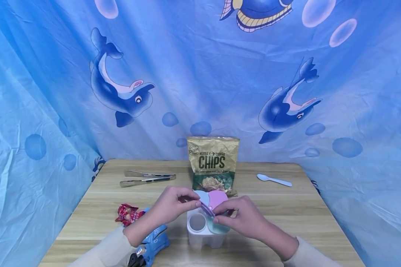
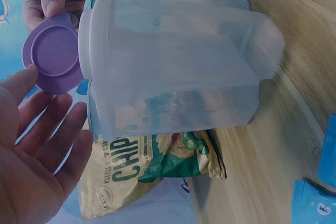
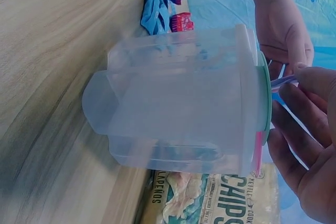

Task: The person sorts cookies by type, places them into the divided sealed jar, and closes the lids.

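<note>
A translucent plastic container [image 2: 178, 51] with several coloured round lids stands upright on the table. Its purple lid [image 2: 55, 53] is raised off the front-left round opening [image 1: 198, 221]. My left hand [image 1: 178, 202] pinches the left edge of that lid between thumb and finger, other fingers spread in the left wrist view. The opposite edge is pinched by my right hand [image 1: 242, 217]. A light blue lid [image 1: 203, 196], a pink lid [image 1: 218, 198] and a green lid [image 1: 218, 225] lie flat on the container's top. What the container holds, if anything, cannot be made out.
Behind the container a chips bag [image 1: 217, 163] stands upright. Metal tongs [image 1: 148, 180] lie at the back left, a pale blue spoon [image 1: 274, 180] at the back right. Red packets [image 1: 128, 214] and blue packets [image 1: 155, 243] lie beside my left forearm.
</note>
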A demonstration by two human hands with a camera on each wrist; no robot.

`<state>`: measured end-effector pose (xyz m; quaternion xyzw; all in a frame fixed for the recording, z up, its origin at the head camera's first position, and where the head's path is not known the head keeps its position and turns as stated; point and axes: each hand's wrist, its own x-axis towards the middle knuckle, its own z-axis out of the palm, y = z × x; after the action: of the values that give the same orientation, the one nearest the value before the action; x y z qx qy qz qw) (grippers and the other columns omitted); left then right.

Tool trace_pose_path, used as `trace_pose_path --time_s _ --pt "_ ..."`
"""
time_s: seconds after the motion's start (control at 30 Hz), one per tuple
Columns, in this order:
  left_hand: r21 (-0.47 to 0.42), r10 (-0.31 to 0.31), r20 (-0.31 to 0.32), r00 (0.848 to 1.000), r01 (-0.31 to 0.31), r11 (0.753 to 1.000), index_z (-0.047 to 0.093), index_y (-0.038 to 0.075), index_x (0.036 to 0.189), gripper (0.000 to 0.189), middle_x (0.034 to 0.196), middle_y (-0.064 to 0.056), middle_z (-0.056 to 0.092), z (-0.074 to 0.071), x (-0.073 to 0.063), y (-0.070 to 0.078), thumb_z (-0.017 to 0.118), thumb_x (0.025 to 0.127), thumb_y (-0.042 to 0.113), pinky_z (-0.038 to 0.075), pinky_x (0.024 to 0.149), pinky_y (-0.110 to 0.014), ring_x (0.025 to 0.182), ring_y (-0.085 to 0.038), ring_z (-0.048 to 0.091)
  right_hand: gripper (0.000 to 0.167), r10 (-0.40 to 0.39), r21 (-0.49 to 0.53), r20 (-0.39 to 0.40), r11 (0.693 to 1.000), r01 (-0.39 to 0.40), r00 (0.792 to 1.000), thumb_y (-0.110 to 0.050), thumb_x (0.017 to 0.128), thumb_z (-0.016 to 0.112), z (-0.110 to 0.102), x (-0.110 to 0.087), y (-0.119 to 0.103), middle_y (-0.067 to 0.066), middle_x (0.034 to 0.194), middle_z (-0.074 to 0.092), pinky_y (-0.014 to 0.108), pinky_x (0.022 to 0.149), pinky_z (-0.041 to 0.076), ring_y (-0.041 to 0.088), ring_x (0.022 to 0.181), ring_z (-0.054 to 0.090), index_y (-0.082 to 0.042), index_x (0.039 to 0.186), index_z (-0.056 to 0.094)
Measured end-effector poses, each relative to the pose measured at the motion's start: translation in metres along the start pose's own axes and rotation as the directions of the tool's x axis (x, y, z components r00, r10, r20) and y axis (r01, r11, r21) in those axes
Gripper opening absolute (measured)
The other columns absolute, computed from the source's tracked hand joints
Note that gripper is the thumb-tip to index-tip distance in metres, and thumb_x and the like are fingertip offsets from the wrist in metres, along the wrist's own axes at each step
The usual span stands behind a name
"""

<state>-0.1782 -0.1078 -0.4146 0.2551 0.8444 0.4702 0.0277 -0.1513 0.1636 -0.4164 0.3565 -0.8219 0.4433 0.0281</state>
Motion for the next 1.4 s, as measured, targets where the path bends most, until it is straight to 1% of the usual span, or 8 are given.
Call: trace_pose_path --time_s 0.2,0.37,0.53,0.7,0.97,1.17,1.27,1.4 --pt "-0.024 0.022 0.037 0.999 -0.021 0.999 0.076 0.017 0.121 0.035 0.113 0.009 0.075 -0.008 -0.011 -0.005 0.076 0.093 0.038 0.057 0.092 -0.038 0.105 -0.012 0.069 0.013 0.012 0.002 -0.015 1.000 -0.012 1.000 -0.022 0.086 0.084 0.000 -0.002 -0.001 -0.013 0.087 0.078 0.025 0.064 0.059 -0.001 0.073 0.067 -0.018 0.098 0.082" --pt "-0.029 0.011 0.008 1.000 -0.011 1.000 0.072 0.020 0.127 0.035 0.122 0.007 0.073 -0.025 -0.026 -0.017 0.074 0.095 0.036 0.055 0.097 -0.044 0.111 -0.015 0.068 0.011 -0.004 0.001 -0.037 1.000 0.004 0.999 -0.020 0.085 0.085 0.000 -0.003 -0.001 -0.013 0.085 0.078 0.025 0.063 0.059 -0.001 0.073 0.068 -0.019 0.095 0.081" --pt "0.003 -0.058 -0.088 0.994 0.058 0.998 0.071 0.024 0.127 0.032 0.116 0.008 0.074 -0.048 -0.041 -0.039 0.072 0.097 0.034 0.058 0.089 -0.032 0.103 -0.013 0.070 0.011 -0.007 -0.010 -0.051 1.000 0.007 0.999 -0.019 0.084 0.085 0.001 -0.004 -0.002 -0.014 0.085 0.078 0.025 0.067 0.059 -0.001 0.076 0.070 -0.021 0.095 0.081" --pt "0.030 -0.153 -0.178 0.972 0.160 0.987 0.072 0.022 0.125 0.031 0.116 0.003 0.075 -0.075 -0.056 -0.065 0.071 0.097 0.037 0.058 0.083 -0.027 0.101 -0.016 0.072 0.011 0.003 -0.003 -0.042 1.000 -0.004 0.999 -0.017 0.084 0.085 0.000 -0.003 -0.003 -0.013 0.086 0.078 0.025 0.068 0.059 0.000 0.077 0.070 -0.020 0.095 0.082" --pt "0.051 -0.210 -0.236 0.949 0.228 0.972 0.069 0.013 0.130 0.037 0.126 -0.013 0.071 -0.110 -0.076 -0.110 0.071 0.098 0.030 0.059 0.082 -0.025 0.103 -0.022 0.072 0.011 -0.001 -0.008 -0.051 1.000 0.000 0.999 -0.017 0.084 0.085 -0.001 -0.002 -0.001 -0.013 0.086 0.078 0.026 0.068 0.060 0.001 0.077 0.070 -0.018 0.095 0.082" --pt "0.118 -0.250 -0.233 0.940 0.283 0.952 0.065 0.006 0.135 0.044 0.131 -0.018 0.067 -0.128 -0.091 -0.142 0.073 0.097 0.025 0.056 0.084 -0.025 0.113 -0.031 0.068 0.010 -0.007 -0.006 -0.049 1.000 0.006 0.999 -0.017 0.085 0.084 -0.001 -0.002 0.000 -0.013 0.085 0.077 0.025 0.068 0.059 0.000 0.076 0.070 -0.017 0.095 0.082" --pt "0.125 -0.298 -0.206 0.932 0.327 0.937 0.062 0.001 0.136 0.048 0.134 -0.022 0.065 -0.135 -0.099 -0.156 0.074 0.095 0.023 0.055 0.085 -0.029 0.115 -0.037 0.065 0.010 -0.005 -0.004 -0.046 1.000 0.005 0.999 -0.016 0.085 0.084 0.000 -0.001 0.000 -0.013 0.086 0.077 0.025 0.068 0.059 0.000 0.076 0.070 -0.017 0.095 0.081" --pt "0.124 -0.366 -0.153 0.918 0.385 0.915 0.058 -0.003 0.139 0.054 0.136 -0.026 0.062 -0.137 -0.110 -0.169 0.074 0.095 0.024 0.058 0.085 -0.036 0.112 -0.037 0.067 0.011 0.006 0.006 -0.041 1.000 -0.006 0.999 -0.016 0.085 0.084 0.001 -0.001 0.001 -0.013 0.086 0.077 0.025 0.068 0.059 0.001 0.076 0.070 -0.018 0.095 0.081"
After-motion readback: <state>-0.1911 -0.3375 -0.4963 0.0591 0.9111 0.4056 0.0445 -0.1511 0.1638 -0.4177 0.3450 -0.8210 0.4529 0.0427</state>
